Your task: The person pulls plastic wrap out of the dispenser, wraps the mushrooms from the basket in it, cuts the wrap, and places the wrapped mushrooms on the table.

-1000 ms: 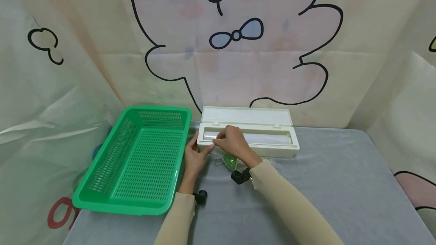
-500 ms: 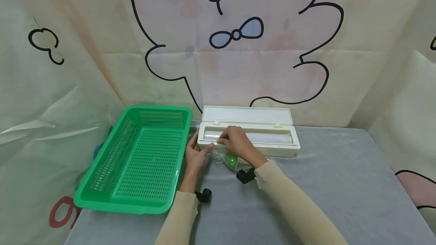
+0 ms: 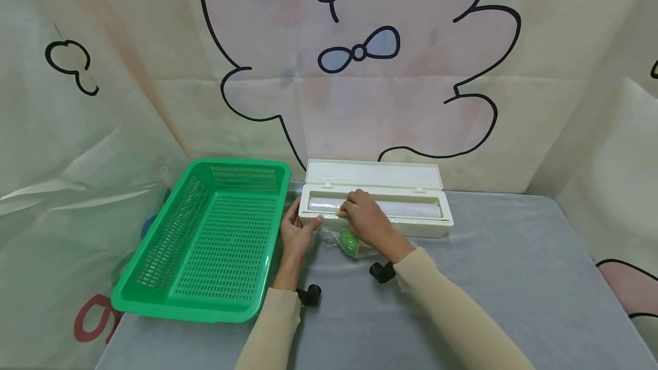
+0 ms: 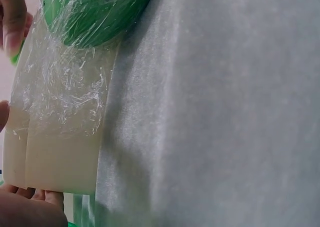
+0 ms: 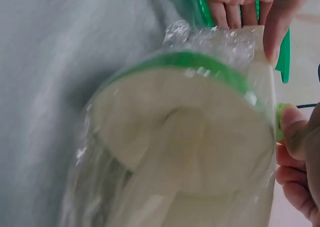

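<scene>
A white cling film dispenser (image 3: 421, 228) stands at the back of the table, its lid (image 3: 372, 175) raised and a film roll (image 3: 411, 209) inside. My left hand (image 3: 295, 240) grips its left end, thumb at the front top edge. My right hand (image 3: 364, 218) pinches a small light-green slide cutter (image 5: 280, 122) on the front edge. Clear cling film (image 4: 65, 97) hangs down the front, crumpled. Inside the film is a rounded green thing (image 3: 349, 242); the right wrist view shows its cream side and a cream stem-like part. Its kind is unclear.
A green perforated plastic basket (image 3: 205, 314) stands to the left, close to my left forearm. Grey cloth (image 3: 493, 278) covers the table. A printed curtain (image 3: 360, 119) hangs just behind the dispenser.
My right hand has slid a short way to the right along the dispenser's front edge, away from my left thumb. The left hand keeps its hold on the end.
</scene>
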Demonstrator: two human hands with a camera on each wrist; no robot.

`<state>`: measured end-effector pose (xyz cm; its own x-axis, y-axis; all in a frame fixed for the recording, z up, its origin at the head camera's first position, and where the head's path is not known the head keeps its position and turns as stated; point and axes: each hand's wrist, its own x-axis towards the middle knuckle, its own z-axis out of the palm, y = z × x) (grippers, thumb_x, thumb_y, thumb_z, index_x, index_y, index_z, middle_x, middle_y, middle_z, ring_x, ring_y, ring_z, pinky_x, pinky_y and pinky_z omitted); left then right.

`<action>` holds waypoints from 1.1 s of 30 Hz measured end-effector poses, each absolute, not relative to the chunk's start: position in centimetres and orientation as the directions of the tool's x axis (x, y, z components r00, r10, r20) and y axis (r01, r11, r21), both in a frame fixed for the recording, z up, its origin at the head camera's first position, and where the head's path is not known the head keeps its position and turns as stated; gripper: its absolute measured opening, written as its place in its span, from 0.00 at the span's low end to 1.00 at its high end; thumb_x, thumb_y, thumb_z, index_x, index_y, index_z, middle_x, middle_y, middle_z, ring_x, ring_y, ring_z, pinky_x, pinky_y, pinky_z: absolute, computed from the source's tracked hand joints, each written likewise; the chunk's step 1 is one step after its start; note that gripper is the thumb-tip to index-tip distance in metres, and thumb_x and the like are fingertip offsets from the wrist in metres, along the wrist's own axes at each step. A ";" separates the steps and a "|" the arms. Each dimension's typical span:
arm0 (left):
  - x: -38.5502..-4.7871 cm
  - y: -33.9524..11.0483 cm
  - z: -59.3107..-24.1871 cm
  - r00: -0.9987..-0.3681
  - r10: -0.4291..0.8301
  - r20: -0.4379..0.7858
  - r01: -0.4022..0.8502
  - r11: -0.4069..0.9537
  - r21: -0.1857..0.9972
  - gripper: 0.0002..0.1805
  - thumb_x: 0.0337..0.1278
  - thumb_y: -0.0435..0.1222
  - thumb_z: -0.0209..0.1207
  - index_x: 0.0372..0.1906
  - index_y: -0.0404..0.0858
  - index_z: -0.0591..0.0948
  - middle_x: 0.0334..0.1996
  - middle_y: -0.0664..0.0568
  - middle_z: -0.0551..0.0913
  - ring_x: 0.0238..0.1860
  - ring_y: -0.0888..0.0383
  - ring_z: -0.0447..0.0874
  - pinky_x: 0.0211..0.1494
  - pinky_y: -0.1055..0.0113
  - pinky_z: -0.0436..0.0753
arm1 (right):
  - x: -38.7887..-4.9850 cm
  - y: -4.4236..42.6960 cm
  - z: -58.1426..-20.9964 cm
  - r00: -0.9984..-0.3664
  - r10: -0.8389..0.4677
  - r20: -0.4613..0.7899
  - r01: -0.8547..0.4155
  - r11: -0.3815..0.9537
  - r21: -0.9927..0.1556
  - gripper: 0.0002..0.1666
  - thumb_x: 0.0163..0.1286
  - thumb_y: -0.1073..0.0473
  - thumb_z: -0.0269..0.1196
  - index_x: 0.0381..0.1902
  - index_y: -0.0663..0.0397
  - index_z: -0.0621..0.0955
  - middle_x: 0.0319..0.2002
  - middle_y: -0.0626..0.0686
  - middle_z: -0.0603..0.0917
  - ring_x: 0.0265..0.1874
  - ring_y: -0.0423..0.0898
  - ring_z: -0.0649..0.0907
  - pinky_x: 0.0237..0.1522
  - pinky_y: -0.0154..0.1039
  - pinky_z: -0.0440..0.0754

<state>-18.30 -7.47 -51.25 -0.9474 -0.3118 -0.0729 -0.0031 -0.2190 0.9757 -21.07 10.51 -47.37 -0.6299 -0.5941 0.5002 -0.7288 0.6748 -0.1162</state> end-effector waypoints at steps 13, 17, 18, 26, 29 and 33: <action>-18.3 -7.8 -51.4 -0.937 -0.345 -0.056 0.014 -0.196 0.981 0.42 0.54 0.20 0.68 0.74 0.30 0.65 0.74 0.39 0.65 0.77 0.46 0.58 0.78 0.59 0.57 | -20.5 17.5 -48.3 -0.566 -0.580 0.586 -0.761 0.640 -0.101 0.05 0.59 0.70 0.73 0.30 0.63 0.85 0.30 0.54 0.79 0.31 0.52 0.76 0.36 0.47 0.79; -18.3 -7.6 -51.5 -0.944 -0.325 -0.056 0.008 -0.191 0.982 0.42 0.54 0.20 0.68 0.75 0.30 0.65 0.74 0.38 0.65 0.77 0.45 0.58 0.78 0.58 0.59 | -20.6 18.7 -48.5 -0.556 -0.592 0.584 -0.772 0.628 -0.099 0.05 0.59 0.70 0.73 0.31 0.63 0.84 0.31 0.55 0.79 0.31 0.52 0.76 0.37 0.48 0.79; -18.3 -7.5 -51.5 -0.946 -0.320 -0.055 0.006 -0.189 0.982 0.42 0.54 0.20 0.67 0.75 0.30 0.65 0.74 0.38 0.65 0.77 0.44 0.58 0.78 0.57 0.59 | -20.6 18.9 -48.5 -0.553 -0.593 0.585 -0.774 0.626 -0.096 0.06 0.59 0.70 0.73 0.31 0.63 0.84 0.31 0.55 0.79 0.31 0.52 0.76 0.36 0.48 0.79; -18.3 -7.2 -51.4 -0.946 -0.313 -0.082 -0.017 -0.206 0.978 0.42 0.55 0.21 0.68 0.75 0.32 0.65 0.74 0.40 0.66 0.76 0.46 0.61 0.76 0.57 0.64 | -20.1 22.0 -48.8 -0.554 -0.569 0.608 -0.757 0.648 -0.084 0.09 0.55 0.73 0.74 0.31 0.63 0.83 0.31 0.55 0.78 0.30 0.53 0.75 0.35 0.49 0.77; -18.2 -7.3 -51.4 -0.942 -0.324 -0.083 -0.013 -0.213 0.977 0.42 0.55 0.21 0.67 0.75 0.32 0.65 0.73 0.40 0.66 0.75 0.46 0.62 0.75 0.57 0.66 | -19.8 23.9 -48.9 -0.563 -0.538 0.627 -0.745 0.658 -0.105 0.10 0.52 0.74 0.75 0.29 0.63 0.84 0.29 0.55 0.77 0.30 0.53 0.75 0.34 0.49 0.76; -18.3 -7.3 -51.5 -0.945 -0.317 -0.081 -0.013 -0.210 0.978 0.41 0.56 0.21 0.67 0.75 0.32 0.65 0.74 0.40 0.66 0.75 0.47 0.61 0.75 0.57 0.65 | -19.6 25.3 -48.9 -0.581 -0.523 0.624 -0.734 0.667 -0.125 0.09 0.52 0.74 0.75 0.30 0.63 0.85 0.30 0.55 0.78 0.31 0.53 0.76 0.35 0.49 0.77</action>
